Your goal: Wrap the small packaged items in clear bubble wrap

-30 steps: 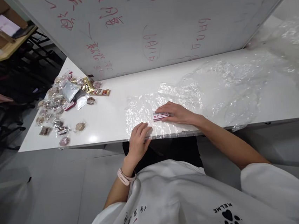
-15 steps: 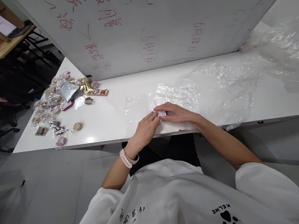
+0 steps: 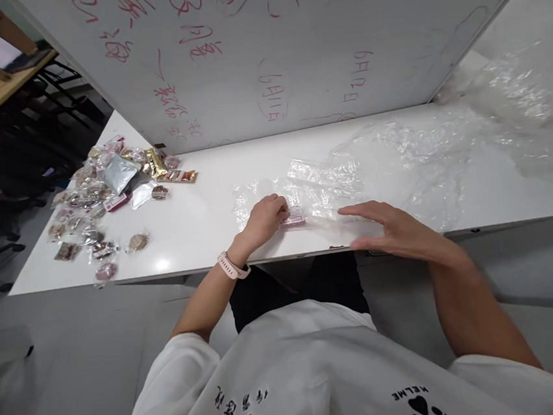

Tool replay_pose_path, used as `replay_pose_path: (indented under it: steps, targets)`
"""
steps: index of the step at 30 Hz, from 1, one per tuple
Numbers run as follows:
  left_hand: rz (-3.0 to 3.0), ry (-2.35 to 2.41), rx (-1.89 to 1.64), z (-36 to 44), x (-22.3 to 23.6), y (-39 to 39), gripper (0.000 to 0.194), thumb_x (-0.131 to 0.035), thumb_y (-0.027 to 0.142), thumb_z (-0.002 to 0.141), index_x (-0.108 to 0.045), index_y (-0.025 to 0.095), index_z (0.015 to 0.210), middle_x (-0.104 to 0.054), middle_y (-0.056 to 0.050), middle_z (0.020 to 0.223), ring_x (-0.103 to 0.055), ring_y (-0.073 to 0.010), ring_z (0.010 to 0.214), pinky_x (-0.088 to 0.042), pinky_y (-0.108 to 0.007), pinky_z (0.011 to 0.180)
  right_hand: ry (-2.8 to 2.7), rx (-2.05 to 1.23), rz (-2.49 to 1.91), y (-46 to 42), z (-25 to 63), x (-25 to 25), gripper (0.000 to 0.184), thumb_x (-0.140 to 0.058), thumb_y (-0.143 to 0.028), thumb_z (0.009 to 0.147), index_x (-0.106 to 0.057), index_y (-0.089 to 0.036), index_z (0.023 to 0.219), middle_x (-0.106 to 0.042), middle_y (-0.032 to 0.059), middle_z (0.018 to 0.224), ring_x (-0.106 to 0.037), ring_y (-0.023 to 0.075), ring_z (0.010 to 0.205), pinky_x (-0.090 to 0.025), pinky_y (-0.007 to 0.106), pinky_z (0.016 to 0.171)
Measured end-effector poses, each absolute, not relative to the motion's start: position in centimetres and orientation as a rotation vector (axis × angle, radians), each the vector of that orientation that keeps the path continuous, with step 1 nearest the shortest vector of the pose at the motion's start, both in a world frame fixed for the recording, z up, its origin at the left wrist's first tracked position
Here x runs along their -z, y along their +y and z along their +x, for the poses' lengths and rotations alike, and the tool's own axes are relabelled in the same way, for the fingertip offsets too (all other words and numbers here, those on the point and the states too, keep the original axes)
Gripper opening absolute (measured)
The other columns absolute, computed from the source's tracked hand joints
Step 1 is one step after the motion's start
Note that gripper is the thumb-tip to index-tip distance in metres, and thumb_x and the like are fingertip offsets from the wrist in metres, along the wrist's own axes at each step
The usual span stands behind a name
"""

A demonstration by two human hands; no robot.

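A small white-and-magenta box [image 3: 295, 217] lies on a sheet of clear plastic film [image 3: 255, 192] near the front edge of the table. My left hand [image 3: 264, 222], with a pink band at its wrist, is closed with its fingertips on the box's left end. To the right, my right hand [image 3: 398, 229] is held apart from the box, thumb and fingers spread and a little blurred, above the film at the table edge. Whether any film touches that hand I cannot tell.
A pile of wrapped snacks [image 3: 87, 193] with silver pouches [image 3: 121, 174] covers the table's left end. Crumpled clear plastic [image 3: 413, 155] spreads over the right side. A whiteboard [image 3: 242, 54] with red writing stands along the back.
My right hand has left the box and moved right, opening. My left hand has drawn its fingers in at the box's left end. The box now shows more fully. The view has shifted slightly.
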State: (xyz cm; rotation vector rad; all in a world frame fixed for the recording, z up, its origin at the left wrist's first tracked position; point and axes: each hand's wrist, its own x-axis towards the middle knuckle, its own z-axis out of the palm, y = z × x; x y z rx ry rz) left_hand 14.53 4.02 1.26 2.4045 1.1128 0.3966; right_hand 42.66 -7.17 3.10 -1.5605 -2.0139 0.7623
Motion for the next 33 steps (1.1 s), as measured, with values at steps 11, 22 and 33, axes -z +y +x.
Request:
replay_pose_path:
  steps: [11,22,33]
  targets:
    - [2.336,0.893,-0.429,14.8,-1.2,5.8,0.012,-0.055,0.010,0.082,-0.058,0.018,0.073,-0.064,-0.001,0.075,-0.056,-0.0129,0.067,-0.041,-0.026,0.063,-1.448,0.440,-1.756,-4.7,38.3,1.2,0.021,-0.052,-0.033,0.097,-0.069,-0.021,0.098,-0.069,0.0123,0.104,-0.059,0.0323,0.103,-0.042,0.053,0.091]
    - [2.097,0.951,-0.418,9.9,-3.9,6.0,0.021,-0.060,0.036,0.092,-0.065,0.018,0.100,-0.072,-0.006,0.098,-0.067,-0.0178,0.091,-0.052,-0.032,0.083,-1.925,-0.249,-1.311,-2.1,31.6,4.4,0.026,-0.044,-0.032,0.102,-0.068,-0.022,0.105,-0.068,0.0114,0.120,-0.061,0.0270,0.110,-0.052,0.047,0.093]
    - [2.253,1.088,-0.532,2.5,-0.3,0.1,0.019,-0.068,0.042,0.089,-0.069,0.024,0.096,-0.064,-0.008,0.129,-0.052,-0.0253,0.124,-0.042,-0.046,0.106,-1.950,-0.311,-1.281,-2.2,31.9,4.3,0.021,-0.055,-0.040,0.098,-0.064,-0.022,0.103,-0.068,0.0123,0.117,-0.060,0.0286,0.111,-0.051,0.047,0.091]
